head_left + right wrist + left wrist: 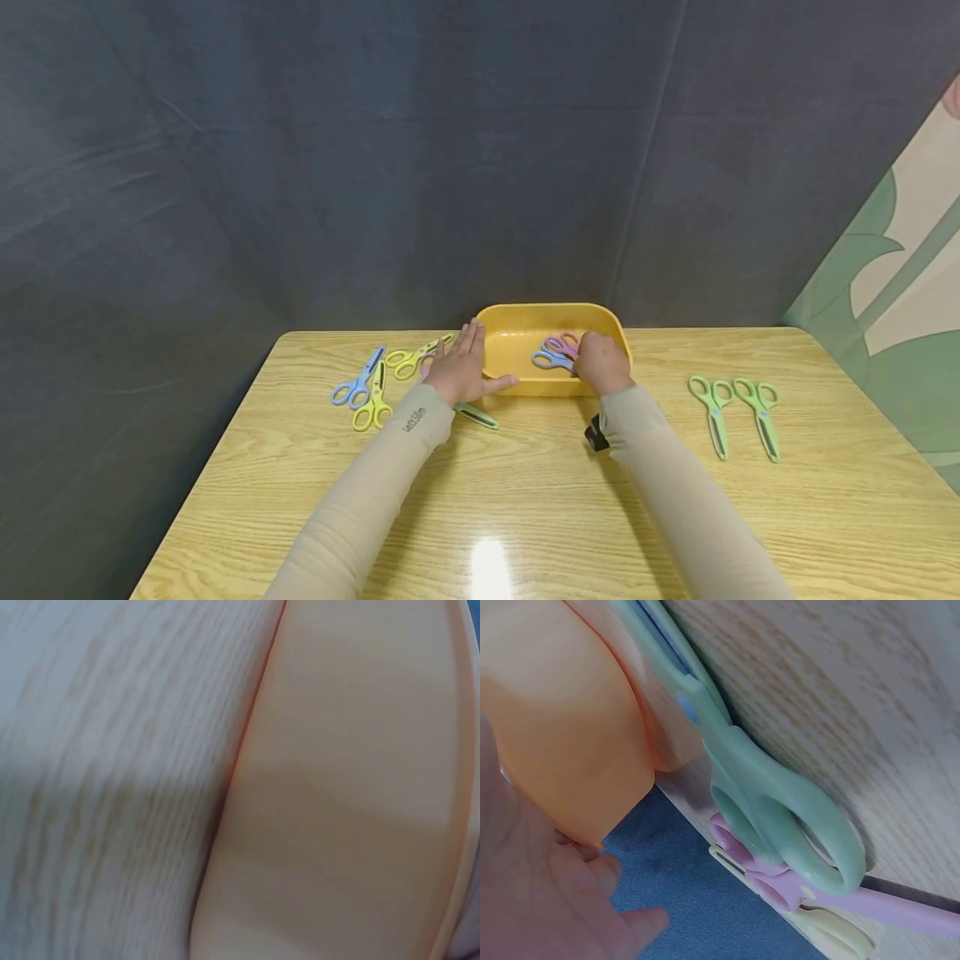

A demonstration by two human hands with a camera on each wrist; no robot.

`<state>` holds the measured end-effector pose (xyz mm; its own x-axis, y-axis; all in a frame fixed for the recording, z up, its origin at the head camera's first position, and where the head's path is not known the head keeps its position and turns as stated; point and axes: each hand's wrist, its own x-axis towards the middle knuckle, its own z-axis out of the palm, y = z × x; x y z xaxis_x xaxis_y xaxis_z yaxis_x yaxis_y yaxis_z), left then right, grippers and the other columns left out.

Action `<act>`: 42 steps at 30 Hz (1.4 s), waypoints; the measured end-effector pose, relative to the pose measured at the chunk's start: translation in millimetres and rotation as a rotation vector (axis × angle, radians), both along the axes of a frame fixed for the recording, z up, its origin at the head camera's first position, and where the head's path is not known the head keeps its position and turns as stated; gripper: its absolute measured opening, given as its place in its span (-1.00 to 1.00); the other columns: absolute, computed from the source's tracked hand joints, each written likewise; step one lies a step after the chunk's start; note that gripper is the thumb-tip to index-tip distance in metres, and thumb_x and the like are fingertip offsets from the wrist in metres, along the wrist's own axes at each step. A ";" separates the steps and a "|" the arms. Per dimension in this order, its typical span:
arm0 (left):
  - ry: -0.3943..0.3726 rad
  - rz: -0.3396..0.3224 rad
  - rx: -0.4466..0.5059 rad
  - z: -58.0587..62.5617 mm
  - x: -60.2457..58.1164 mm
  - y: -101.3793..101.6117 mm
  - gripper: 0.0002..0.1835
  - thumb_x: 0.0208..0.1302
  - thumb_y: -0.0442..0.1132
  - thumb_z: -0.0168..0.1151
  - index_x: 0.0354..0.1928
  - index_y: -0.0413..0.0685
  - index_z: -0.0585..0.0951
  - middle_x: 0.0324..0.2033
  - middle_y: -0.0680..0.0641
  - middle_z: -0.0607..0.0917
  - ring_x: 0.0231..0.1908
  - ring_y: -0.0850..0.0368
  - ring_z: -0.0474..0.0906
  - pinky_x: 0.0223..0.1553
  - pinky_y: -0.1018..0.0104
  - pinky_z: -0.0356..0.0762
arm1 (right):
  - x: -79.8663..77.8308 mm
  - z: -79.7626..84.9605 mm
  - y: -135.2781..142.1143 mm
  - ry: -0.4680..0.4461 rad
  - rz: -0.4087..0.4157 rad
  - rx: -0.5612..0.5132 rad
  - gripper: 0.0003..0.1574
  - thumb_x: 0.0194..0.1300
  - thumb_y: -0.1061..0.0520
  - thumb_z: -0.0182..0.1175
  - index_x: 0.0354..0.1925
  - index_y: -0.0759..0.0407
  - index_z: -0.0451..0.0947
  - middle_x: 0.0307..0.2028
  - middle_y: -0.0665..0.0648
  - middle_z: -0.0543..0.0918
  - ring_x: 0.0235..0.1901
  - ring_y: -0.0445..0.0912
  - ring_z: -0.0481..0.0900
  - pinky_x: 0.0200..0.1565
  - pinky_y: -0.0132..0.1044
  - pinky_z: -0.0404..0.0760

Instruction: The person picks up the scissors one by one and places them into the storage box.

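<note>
Only the head view shows scissors (pixel 558 361) in the bin (pixel 546 388); left grip (pixel 462 367) spread, right grip (pixel 603 363) unclear.

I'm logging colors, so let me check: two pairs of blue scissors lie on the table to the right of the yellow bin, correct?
The color is wrong: the head view shows two pairs of green scissors on the table to the right of the yellow bin.
</note>
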<state>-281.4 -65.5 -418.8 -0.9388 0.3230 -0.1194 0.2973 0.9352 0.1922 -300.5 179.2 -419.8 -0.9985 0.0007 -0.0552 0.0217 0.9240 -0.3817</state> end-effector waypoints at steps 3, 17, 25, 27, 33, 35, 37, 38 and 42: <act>-0.001 -0.001 0.005 1.2 0.4 0.1 0.27 0.23 0.59 -0.03 0.61 -0.20 -0.21 0.61 -0.16 -0.21 0.59 -0.01 -0.27 0.50 -0.21 -0.16 | 0.0 0.8 -0.3 -0.006 -0.003 0.007 -0.86 0.21 0.26 0.29 -0.43 0.25 0.52 -0.39 0.26 0.64 -0.41 0.07 0.57 -0.40 -0.07 0.55; -0.001 0.003 -0.014 -0.2 -0.4 -0.1 0.28 0.22 0.61 -0.06 0.61 -0.19 -0.22 0.61 -0.15 -0.22 0.59 0.00 -0.27 0.51 -0.20 -0.15 | -1.9 -6.4 -0.3 0.026 -0.011 0.018 -0.82 0.26 0.30 0.16 -0.21 0.33 0.67 -0.19 0.36 0.72 -0.22 0.20 0.70 -0.24 0.08 0.66; -0.009 0.003 0.002 1.5 1.1 0.0 0.28 0.23 0.60 -0.04 0.61 -0.20 -0.22 0.61 -0.15 -0.22 0.59 0.00 -0.28 0.50 -0.21 -0.16 | -0.9 -5.7 -0.8 0.053 -0.007 0.001 -0.88 0.22 0.30 0.23 -0.25 0.31 0.65 -0.24 0.33 0.72 -0.26 0.17 0.70 -0.29 0.04 0.65; -0.017 0.005 -0.001 1.8 0.9 0.3 0.28 0.23 0.60 -0.05 0.61 -0.19 -0.24 0.61 -0.15 -0.24 0.59 0.00 -0.30 0.51 -0.21 -0.17 | 0.0 -5.7 -0.5 0.063 -0.002 -0.003 -0.90 0.20 0.30 0.24 -0.28 0.31 0.64 -0.26 0.32 0.72 -0.28 0.16 0.70 -0.30 0.03 0.65; -0.017 0.004 0.000 2.8 0.7 0.4 0.28 0.22 0.60 -0.05 0.61 -0.19 -0.23 0.61 -0.16 -0.23 0.59 -0.02 -0.29 0.50 -0.22 -0.17 | 2.1 -4.3 -0.5 0.084 0.001 -0.015 -0.92 0.24 0.31 0.18 -0.30 0.30 0.61 -0.31 0.30 0.71 -0.32 0.14 0.68 -0.32 0.01 0.63; -0.014 0.003 0.005 2.8 0.6 0.4 0.28 0.22 0.60 -0.04 0.61 -0.20 -0.22 0.61 -0.16 -0.22 0.59 -0.02 -0.28 0.50 -0.22 -0.17 | 2.2 -4.5 -0.7 0.093 -0.002 -0.018 -0.91 0.26 0.31 0.16 -0.31 0.29 0.61 -0.32 0.28 0.70 -0.34 0.12 0.66 -0.33 0.00 0.62; -0.016 0.003 0.002 2.5 0.2 0.7 0.28 0.22 0.61 -0.05 0.61 -0.19 -0.23 0.61 -0.16 -0.22 0.59 -0.02 -0.28 0.50 -0.22 -0.17 | 2.2 -5.1 -0.9 0.101 -0.002 -0.022 -0.89 0.26 0.32 0.14 -0.31 0.29 0.62 -0.32 0.28 0.70 -0.34 0.11 0.65 -0.34 -0.01 0.61; -0.017 0.005 0.003 2.6 0.3 0.7 0.28 0.22 0.61 -0.05 0.61 -0.19 -0.23 0.61 -0.15 -0.23 0.59 -0.02 -0.28 0.50 -0.22 -0.17 | 2.3 -5.6 -0.9 0.105 -0.001 -0.024 -0.88 0.26 0.32 0.13 -0.31 0.29 0.62 -0.32 0.29 0.70 -0.35 0.12 0.65 -0.34 -0.01 0.61; -0.023 0.008 0.013 2.3 0.4 0.9 0.27 0.23 0.58 -0.02 0.61 -0.19 -0.23 0.61 -0.14 -0.23 0.59 -0.02 -0.28 0.50 -0.22 -0.17 | 3.8 -6.6 -0.6 0.127 -0.012 -0.044 -0.83 0.24 0.30 0.15 -0.21 0.32 0.63 -0.23 0.33 0.69 -0.26 0.16 0.65 -0.27 0.02 0.62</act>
